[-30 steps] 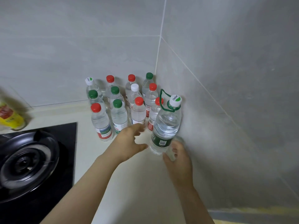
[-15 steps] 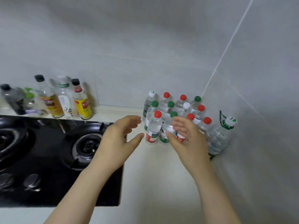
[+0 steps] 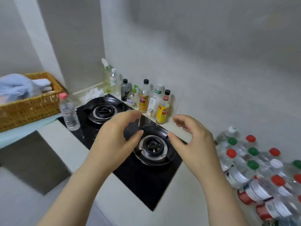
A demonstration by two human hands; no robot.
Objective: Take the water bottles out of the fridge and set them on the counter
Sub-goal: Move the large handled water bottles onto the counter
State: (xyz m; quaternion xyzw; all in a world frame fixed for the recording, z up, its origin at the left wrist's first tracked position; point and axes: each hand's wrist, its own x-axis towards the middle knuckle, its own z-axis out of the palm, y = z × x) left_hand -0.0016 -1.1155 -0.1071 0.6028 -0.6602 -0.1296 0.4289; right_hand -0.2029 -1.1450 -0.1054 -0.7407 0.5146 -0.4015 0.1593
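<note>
Several clear water bottles (image 3: 254,170) with red, green and white caps stand clustered on the pale counter (image 3: 187,193) at the right edge. One more water bottle (image 3: 69,111) with a pink cap stands at the left end of the stove. My left hand (image 3: 115,139) and my right hand (image 3: 193,142) hover empty above the stove, fingers curled and apart, clear of the bottles. No fridge is in view.
A black two-burner gas stove (image 3: 130,147) lies under my hands. Sauce and oil bottles (image 3: 145,98) line the grey wall behind it. A wicker basket (image 3: 31,101) holding cloths sits at the far left. A white rag (image 3: 94,93) lies in the corner.
My view has swung left, from the bottle cluster to the stove. Both hands have drawn away from the bottles and now hang empty over the burners.
</note>
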